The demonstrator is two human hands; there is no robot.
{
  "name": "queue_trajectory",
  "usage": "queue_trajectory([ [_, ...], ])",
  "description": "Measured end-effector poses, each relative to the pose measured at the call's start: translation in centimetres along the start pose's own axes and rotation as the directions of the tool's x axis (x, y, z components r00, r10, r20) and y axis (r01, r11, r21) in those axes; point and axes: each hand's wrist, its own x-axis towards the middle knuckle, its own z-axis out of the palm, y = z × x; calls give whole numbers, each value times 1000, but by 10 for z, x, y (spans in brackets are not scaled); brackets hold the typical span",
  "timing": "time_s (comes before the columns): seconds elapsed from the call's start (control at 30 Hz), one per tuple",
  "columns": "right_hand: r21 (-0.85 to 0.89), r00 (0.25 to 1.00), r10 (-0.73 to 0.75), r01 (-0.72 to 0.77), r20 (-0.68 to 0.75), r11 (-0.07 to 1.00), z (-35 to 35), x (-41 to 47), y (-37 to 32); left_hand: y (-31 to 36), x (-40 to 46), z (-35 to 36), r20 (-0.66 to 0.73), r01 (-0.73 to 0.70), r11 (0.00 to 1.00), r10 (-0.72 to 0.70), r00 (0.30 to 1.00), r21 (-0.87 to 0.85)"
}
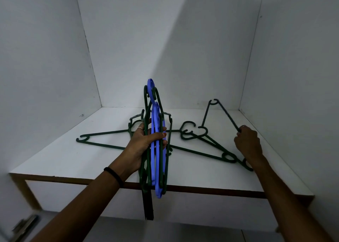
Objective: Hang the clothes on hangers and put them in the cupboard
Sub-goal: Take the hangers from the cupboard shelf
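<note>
My left hand [145,142] grips an upright bundle of plastic hangers: blue hangers [157,161] sandwiched between dark green ones [146,111]. The bundle stands edge-on over the front of the white cupboard shelf [60,153]. My right hand [247,142] pinches the end of a dark hanger [222,113] that is tilted up off the shelf, its hook pointing toward the back wall. More green hangers [201,140] lie flat and tangled on the shelf between my hands, one stretching left [102,137]. No clothes are in view.
The cupboard's white side walls and back wall [165,49] enclose the shelf. Its brown front edge [211,191] runs across the view, with a lower compartment beneath. A metal hinge [25,225] shows at the bottom left.
</note>
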Motion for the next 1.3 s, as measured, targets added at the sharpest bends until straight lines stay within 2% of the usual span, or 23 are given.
queue_trajectory([
  [0.13,171,997,44,-31,-70,985,-8,-7,-8,-2,-2,-1,-27,6,1000,-5,1000,23],
  [0.23,361,992,99,-66,-74,930,-7,-17,-20,-3,-3,-3,-48,30,999,-28,998,40],
  [0.3,540,988,152,-139,22,830,-3,-28,-33,-4,-3,-6,-61,61,997,-58,996,48],
  [0.37,686,962,194,-274,193,674,2,-43,-48,-4,-4,-8,-67,103,993,-99,993,61],
  [0.47,715,899,220,-436,380,547,16,-64,-70,0,-5,-8,-49,190,980,-187,981,53],
  [0.6,713,848,200,-522,490,468,41,-88,-90,1,-2,-4,-6,267,959,-268,963,-97],
  [0.97,706,829,128,-535,544,464,68,-112,-122,11,-11,7,130,139,960,-110,985,-243],
  [1.3,722,855,3,-440,519,534,86,-123,-144,15,-13,3,116,137,962,-112,987,-235],
])
